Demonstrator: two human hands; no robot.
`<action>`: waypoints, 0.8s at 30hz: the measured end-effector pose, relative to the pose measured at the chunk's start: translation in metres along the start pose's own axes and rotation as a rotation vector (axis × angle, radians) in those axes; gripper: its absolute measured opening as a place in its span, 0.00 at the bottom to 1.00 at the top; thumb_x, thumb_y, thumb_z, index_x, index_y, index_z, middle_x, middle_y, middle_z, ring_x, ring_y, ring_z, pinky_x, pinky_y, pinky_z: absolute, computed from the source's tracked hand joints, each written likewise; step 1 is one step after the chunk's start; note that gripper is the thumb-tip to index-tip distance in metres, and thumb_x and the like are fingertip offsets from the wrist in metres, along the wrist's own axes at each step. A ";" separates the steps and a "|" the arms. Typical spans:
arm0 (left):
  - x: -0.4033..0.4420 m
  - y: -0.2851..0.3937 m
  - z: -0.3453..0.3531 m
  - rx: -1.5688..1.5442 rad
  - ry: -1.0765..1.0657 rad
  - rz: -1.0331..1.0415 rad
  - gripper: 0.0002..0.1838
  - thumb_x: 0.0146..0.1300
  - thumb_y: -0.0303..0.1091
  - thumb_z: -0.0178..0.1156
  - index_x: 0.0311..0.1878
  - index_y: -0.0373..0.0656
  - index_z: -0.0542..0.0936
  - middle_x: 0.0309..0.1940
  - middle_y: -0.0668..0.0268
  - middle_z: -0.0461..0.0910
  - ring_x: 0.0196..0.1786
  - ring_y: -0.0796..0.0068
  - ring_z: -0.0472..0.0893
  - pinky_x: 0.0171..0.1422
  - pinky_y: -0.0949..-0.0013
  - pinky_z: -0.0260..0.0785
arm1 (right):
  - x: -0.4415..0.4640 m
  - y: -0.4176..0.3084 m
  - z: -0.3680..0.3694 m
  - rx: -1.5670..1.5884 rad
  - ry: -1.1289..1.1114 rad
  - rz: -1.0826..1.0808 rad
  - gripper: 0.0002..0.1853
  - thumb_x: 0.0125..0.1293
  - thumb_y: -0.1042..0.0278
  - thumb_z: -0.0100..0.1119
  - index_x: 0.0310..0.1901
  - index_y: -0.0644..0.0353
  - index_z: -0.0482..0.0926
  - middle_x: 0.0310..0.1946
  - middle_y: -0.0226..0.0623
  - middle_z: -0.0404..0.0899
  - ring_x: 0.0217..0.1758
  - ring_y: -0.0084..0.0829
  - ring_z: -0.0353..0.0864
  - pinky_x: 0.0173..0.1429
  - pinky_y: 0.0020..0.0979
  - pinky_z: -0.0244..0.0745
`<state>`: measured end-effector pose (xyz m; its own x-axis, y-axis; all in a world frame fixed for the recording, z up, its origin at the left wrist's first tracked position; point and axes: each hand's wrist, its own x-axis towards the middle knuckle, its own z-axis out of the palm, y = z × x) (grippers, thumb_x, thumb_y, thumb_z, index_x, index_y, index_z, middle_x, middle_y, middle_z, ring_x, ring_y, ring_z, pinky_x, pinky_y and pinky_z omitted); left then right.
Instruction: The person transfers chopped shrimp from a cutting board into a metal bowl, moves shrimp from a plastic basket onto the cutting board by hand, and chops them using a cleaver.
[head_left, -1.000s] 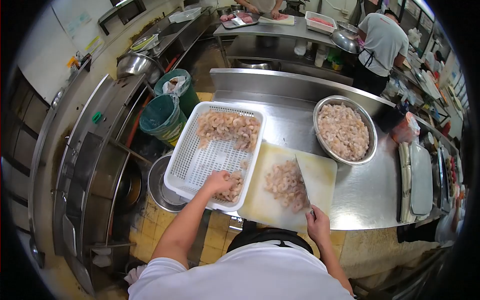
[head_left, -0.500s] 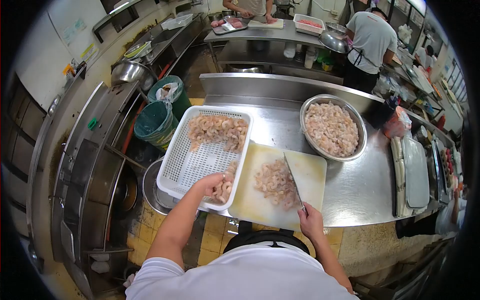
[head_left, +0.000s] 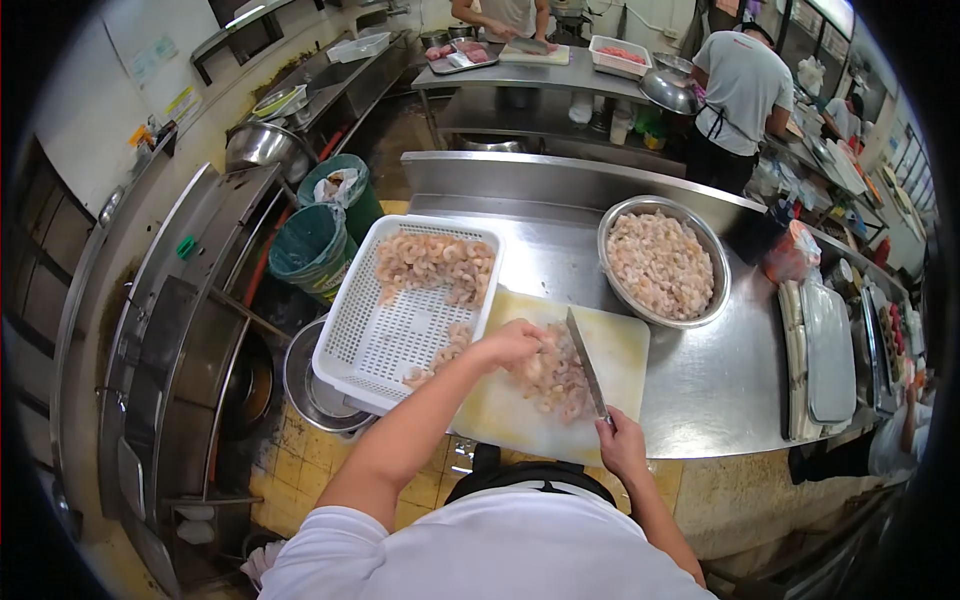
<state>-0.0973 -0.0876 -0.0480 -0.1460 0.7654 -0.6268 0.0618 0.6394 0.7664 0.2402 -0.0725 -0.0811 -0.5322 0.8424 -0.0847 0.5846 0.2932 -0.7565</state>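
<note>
A white cutting board (head_left: 620, 350) lies at the front of the steel table, with a pile of peeled shrimp (head_left: 565, 385) on it. Over the pile's left side is my left hand (head_left: 515, 343), its fingers curled round some shrimp and slightly blurred. My right hand (head_left: 621, 443) grips the handle of a knife (head_left: 588, 365), whose blade stands along the pile's right side. To the left, a white perforated basket (head_left: 345, 305) holds more shrimp, mostly at its far end; my left forearm crosses its near right corner.
A steel bowl (head_left: 725, 290) full of shrimp stands right of the board. Farther right are stacked trays (head_left: 830, 350). Green bins (head_left: 310, 245) and a metal basin (head_left: 305, 385) are at the left. Two people work beyond the table (head_left: 690, 420).
My left hand has moved right, out of the basket and over the shrimp on the board. My right hand and the knife have stayed nearly in place.
</note>
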 end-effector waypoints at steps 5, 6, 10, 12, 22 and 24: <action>-0.002 -0.030 -0.061 0.271 0.458 0.375 0.15 0.69 0.39 0.64 0.51 0.41 0.90 0.53 0.53 0.91 0.46 0.61 0.90 0.52 0.59 0.82 | 0.001 -0.001 -0.003 0.040 0.024 -0.013 0.17 0.73 0.67 0.65 0.60 0.65 0.84 0.31 0.53 0.84 0.33 0.46 0.85 0.43 0.42 0.79; -0.015 -0.038 -0.083 0.353 0.539 0.278 0.17 0.67 0.43 0.66 0.49 0.40 0.90 0.50 0.53 0.91 0.47 0.59 0.90 0.54 0.57 0.82 | 0.001 -0.002 -0.004 0.036 0.017 0.000 0.17 0.73 0.67 0.65 0.60 0.65 0.84 0.31 0.53 0.84 0.33 0.46 0.85 0.43 0.41 0.79; -0.042 -0.127 -0.146 0.650 0.522 -0.172 0.25 0.62 0.53 0.70 0.49 0.40 0.90 0.44 0.52 0.92 0.47 0.52 0.90 0.56 0.55 0.81 | 0.004 -0.001 -0.006 0.033 -0.008 0.036 0.16 0.73 0.68 0.64 0.59 0.64 0.84 0.33 0.56 0.85 0.36 0.51 0.86 0.44 0.44 0.79; -0.054 -0.160 -0.127 0.595 0.393 -0.220 0.25 0.64 0.52 0.67 0.50 0.38 0.89 0.42 0.51 0.91 0.46 0.52 0.90 0.55 0.56 0.82 | 0.005 -0.004 -0.006 0.024 -0.016 0.042 0.16 0.73 0.68 0.64 0.58 0.63 0.84 0.34 0.57 0.85 0.37 0.55 0.87 0.45 0.46 0.80; -0.028 -0.175 -0.084 -0.562 -0.133 -0.257 0.10 0.71 0.33 0.53 0.34 0.44 0.81 0.21 0.70 0.75 0.18 0.75 0.69 0.22 0.70 0.58 | 0.003 -0.006 -0.002 0.013 0.003 0.004 0.17 0.73 0.67 0.65 0.59 0.67 0.84 0.30 0.52 0.84 0.31 0.44 0.84 0.43 0.40 0.79; -0.041 -0.148 -0.073 -0.591 -0.008 -0.221 0.10 0.70 0.32 0.53 0.32 0.46 0.79 0.20 0.71 0.74 0.18 0.78 0.67 0.22 0.71 0.56 | 0.003 -0.009 -0.003 0.018 -0.008 0.025 0.18 0.73 0.67 0.65 0.59 0.67 0.83 0.30 0.52 0.84 0.32 0.45 0.84 0.43 0.40 0.79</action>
<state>-0.1728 -0.2196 -0.1255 -0.0852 0.6218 -0.7785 -0.5257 0.6357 0.5653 0.2359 -0.0710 -0.0726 -0.5227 0.8455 -0.1091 0.5869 0.2640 -0.7654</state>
